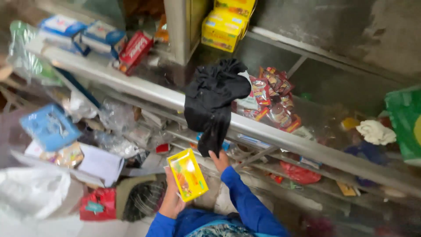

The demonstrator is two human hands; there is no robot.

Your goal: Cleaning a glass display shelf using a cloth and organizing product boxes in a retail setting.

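a: where is the left hand (172, 198)?

b: low in the view, fingers wrapped round a yellow packet (188, 174), holding it up flat in front of the glass counter (280, 139).

a: and the right hand (219, 160)?

b: it reaches up to the bottom edge of a black cloth (215, 103) that hangs over the counter's metal rail. it touches the cloth, but whether it pinches it i cannot tell; the fingers are mostly hidden.

a: so how far along does it look?

b: i judge early. the packet is off the shelves and in hand, not set down anywhere. the cloth is draped over the rail, covering part of the red snack packets (274, 97) behind it.
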